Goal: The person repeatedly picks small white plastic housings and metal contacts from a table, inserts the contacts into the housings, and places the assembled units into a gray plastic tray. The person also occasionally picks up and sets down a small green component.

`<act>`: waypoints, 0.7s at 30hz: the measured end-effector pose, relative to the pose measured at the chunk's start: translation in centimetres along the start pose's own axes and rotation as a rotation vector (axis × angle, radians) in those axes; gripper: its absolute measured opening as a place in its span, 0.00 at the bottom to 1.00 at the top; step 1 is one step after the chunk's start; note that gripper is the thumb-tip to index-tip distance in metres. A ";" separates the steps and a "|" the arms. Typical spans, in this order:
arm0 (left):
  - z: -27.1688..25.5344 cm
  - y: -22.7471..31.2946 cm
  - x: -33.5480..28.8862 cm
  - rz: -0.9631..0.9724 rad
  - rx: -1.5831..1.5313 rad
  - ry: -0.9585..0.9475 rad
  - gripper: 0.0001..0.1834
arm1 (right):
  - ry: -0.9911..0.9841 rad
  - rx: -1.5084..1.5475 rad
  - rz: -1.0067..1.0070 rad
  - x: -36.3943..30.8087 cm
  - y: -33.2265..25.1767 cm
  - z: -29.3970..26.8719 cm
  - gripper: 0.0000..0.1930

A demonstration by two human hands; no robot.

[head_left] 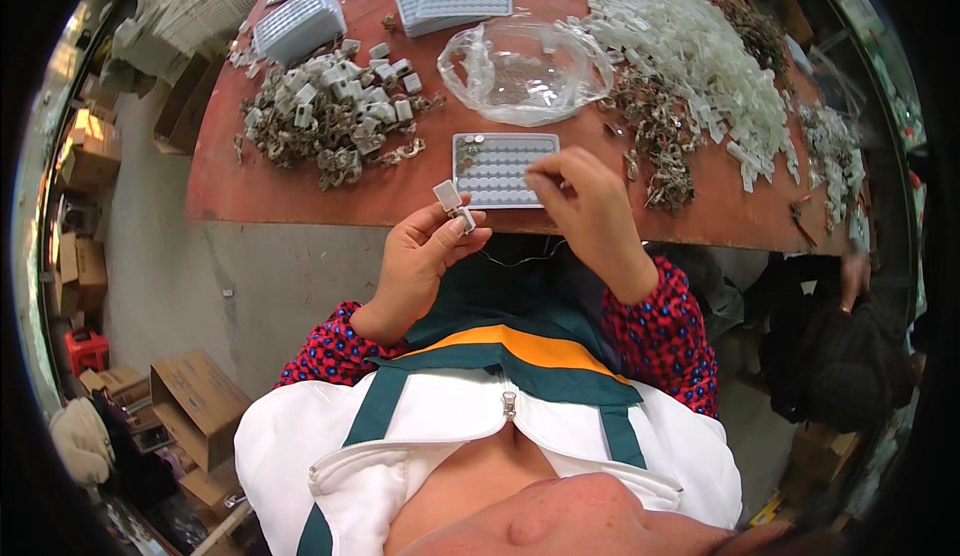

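My left hand (414,261) pinches a small white plastic case (449,196) just off the table's front edge. Its flat lid stands swung up from the lower part. Over the right side of a pale, ridged plastic tray (490,199) hovers my right hand (592,211), thumb and fingertips together. Whatever those fingertips hold, if anything, is too small to make out. A few small round silvery discs (478,140) sit in the tray's far left corner.
Beyond the tray lies a clear plastic bag (520,113). White cases with tangled grey cords (340,121) are heaped at left; translucent plastic pieces (690,56) spread at right. Tray stacks (455,4) stand farther back on the red table (340,206). Another person (850,346) sits at right.
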State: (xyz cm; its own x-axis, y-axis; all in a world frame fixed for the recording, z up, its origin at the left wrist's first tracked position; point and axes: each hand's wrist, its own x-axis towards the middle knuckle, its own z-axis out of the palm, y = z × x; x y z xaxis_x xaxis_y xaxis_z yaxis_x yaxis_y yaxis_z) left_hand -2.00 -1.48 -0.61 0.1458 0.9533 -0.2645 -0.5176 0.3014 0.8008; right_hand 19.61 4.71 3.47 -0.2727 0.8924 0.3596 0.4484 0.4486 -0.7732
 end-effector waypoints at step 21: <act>-0.4 -0.5 1.6 0.146 0.127 0.040 0.21 | -0.124 0.157 0.028 1.5 1.3 3.6 0.08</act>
State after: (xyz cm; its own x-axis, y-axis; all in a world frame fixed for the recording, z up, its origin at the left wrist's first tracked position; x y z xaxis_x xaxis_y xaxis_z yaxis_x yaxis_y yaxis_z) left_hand -1.84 -0.08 -1.65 0.0418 0.9863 -0.1596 -0.4197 0.1623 0.8930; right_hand 16.69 6.50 1.11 -0.3691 0.8872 0.2770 0.3219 0.4016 -0.8574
